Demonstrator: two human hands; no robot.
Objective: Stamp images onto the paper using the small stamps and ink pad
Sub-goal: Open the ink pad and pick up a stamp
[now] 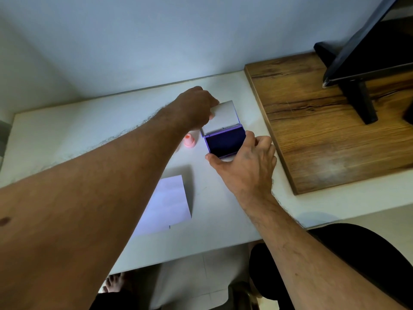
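Note:
A purple ink pad lies open on the white table, its dark pad facing up and its pale lid swung back behind it. My left hand grips the lid's left edge. My right hand holds the pad's base, thumb at the near left corner and fingers along the right side. A small pink stamp stands just left of the pad, partly behind my left wrist. A white sheet of paper lies nearer to me, partly under my left forearm.
A wooden board lies on the right of the table with a dark monitor stand on it. A wall runs close behind the table. My dark-clothed knee is below the table's near edge.

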